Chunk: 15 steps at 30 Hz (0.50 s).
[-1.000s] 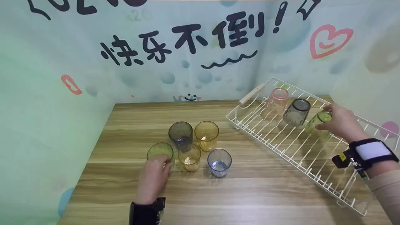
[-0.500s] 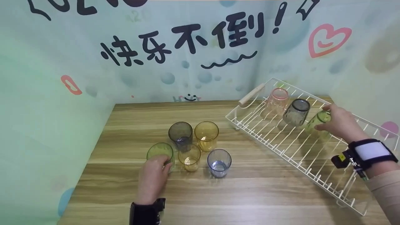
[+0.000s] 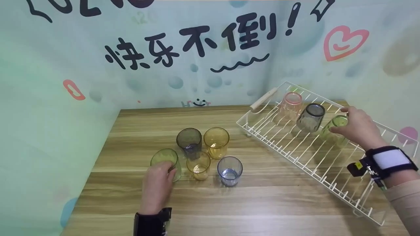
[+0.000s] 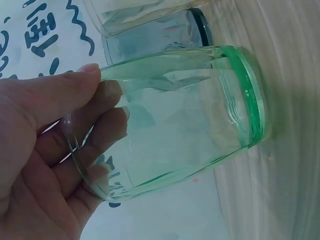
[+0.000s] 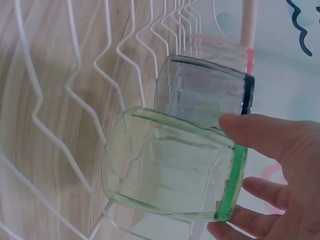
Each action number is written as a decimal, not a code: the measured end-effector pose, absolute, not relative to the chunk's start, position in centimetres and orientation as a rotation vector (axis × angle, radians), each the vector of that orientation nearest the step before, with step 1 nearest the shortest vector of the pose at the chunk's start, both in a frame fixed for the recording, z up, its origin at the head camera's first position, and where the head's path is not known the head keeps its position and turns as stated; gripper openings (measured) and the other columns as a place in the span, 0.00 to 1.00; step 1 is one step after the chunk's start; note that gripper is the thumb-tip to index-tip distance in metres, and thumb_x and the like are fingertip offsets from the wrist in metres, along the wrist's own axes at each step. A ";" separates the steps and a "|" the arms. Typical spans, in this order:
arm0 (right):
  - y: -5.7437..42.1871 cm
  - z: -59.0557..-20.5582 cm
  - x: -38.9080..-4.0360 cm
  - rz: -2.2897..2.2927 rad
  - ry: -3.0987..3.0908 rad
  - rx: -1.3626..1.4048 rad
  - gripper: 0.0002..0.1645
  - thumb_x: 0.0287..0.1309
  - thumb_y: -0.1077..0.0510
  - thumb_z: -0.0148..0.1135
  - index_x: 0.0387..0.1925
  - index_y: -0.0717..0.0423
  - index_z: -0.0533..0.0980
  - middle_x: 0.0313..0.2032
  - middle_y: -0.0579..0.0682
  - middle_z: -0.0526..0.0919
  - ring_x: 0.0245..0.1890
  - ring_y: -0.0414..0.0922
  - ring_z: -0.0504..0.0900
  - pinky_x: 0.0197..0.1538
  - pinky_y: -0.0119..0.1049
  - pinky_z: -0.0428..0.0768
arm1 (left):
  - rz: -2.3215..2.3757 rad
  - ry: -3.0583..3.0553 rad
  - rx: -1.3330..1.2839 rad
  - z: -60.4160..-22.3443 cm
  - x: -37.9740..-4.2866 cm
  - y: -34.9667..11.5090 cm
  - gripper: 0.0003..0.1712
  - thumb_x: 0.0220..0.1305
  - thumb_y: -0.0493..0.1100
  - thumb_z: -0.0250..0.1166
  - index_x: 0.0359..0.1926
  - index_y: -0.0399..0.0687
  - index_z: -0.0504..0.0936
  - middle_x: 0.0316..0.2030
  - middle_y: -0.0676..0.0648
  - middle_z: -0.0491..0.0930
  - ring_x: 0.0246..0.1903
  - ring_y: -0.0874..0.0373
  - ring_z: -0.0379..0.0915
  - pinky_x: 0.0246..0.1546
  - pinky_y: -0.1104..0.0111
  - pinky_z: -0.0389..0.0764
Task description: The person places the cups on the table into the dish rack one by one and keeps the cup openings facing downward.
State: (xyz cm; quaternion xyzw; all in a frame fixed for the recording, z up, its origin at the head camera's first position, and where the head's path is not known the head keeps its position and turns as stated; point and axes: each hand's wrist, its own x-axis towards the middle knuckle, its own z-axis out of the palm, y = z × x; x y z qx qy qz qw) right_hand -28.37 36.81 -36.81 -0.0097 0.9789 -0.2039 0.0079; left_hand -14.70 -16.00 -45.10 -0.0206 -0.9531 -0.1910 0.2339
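Fingers of the left hand (image 3: 157,185) pinch the rim of a mouth-up green glass (image 4: 165,130) at the table's (image 3: 256,206) left; over in the wire rack (image 3: 295,161), the right hand's (image 3: 361,127) thumb and fingers curve round an upturned green glass (image 5: 170,170) at its base! Likely light, stiff, slick, breakable: hold the sides gently, clear of neighbouring glasses (image 3: 198,165).

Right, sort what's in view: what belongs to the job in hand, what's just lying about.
Likely in the job:
left hand, holding the left green glass
right hand, at the racked green glass
wire rack
pink glass, gray glass on it
dark glass, rear amber glass, front amber glass, blue glass

Likely just surroundings:
table, backdrop, left strap, right strap
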 end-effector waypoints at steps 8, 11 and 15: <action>35.2 -35.9 -27.5 -0.732 3.131 -0.020 0.54 0.45 0.35 0.63 0.63 0.66 0.55 0.57 0.75 0.59 0.55 0.71 0.55 0.53 0.67 0.59 | -0.508 -2.478 -0.068 -44.2 -14.6 -16.1 0.05 0.49 0.39 0.69 0.28 0.47 0.80 0.25 0.49 0.81 0.26 0.56 0.75 0.29 0.65 0.78; 34.4 -35.5 -27.1 -0.775 3.151 -0.041 0.52 0.47 0.38 0.63 0.63 0.64 0.55 0.58 0.73 0.60 0.57 0.70 0.56 0.54 0.66 0.58 | -0.481 -2.414 -0.080 -43.9 -14.5 -16.0 0.06 0.49 0.38 0.68 0.29 0.45 0.80 0.25 0.47 0.81 0.26 0.54 0.76 0.31 0.63 0.78; 33.0 -34.8 -26.5 -0.850 3.163 -0.069 0.52 0.47 0.41 0.63 0.65 0.64 0.52 0.59 0.71 0.61 0.58 0.68 0.58 0.56 0.65 0.59 | -0.463 -2.353 -0.075 -43.4 -14.4 -16.0 0.06 0.49 0.37 0.67 0.31 0.42 0.80 0.28 0.44 0.82 0.30 0.51 0.77 0.36 0.60 0.78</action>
